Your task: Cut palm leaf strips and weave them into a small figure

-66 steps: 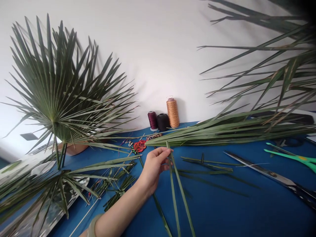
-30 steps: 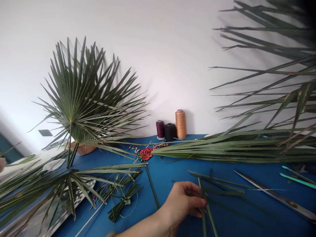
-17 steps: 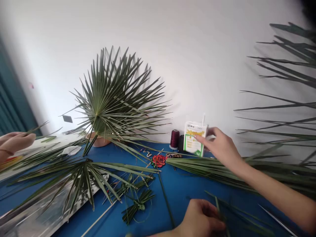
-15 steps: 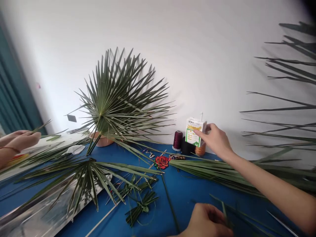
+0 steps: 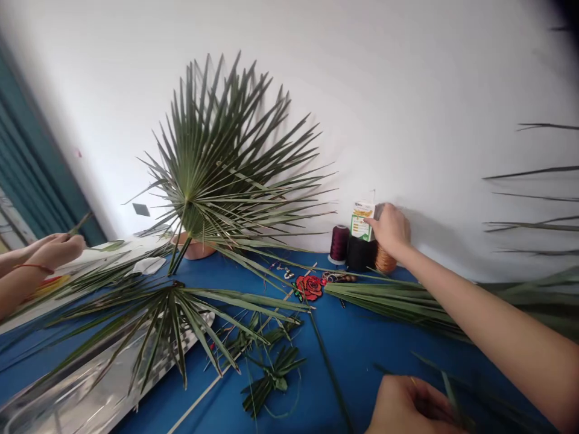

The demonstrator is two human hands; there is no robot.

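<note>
Before the wall (image 5: 407, 90), the right hand (image 5: 392, 229) is gripping an upright carton (image 5: 360, 228), up-frame from the left hand (image 5: 404, 407), pinching a leaf (image 5: 447, 386), lower right.

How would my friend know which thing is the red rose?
Find the big fan-shaped leaf by the white wall, then go right and down onto the blue table. The rose lies at the narrow end of the long green leaf bundle. Unlike the dark spools behind it, it is red and flower-shaped.
</note>
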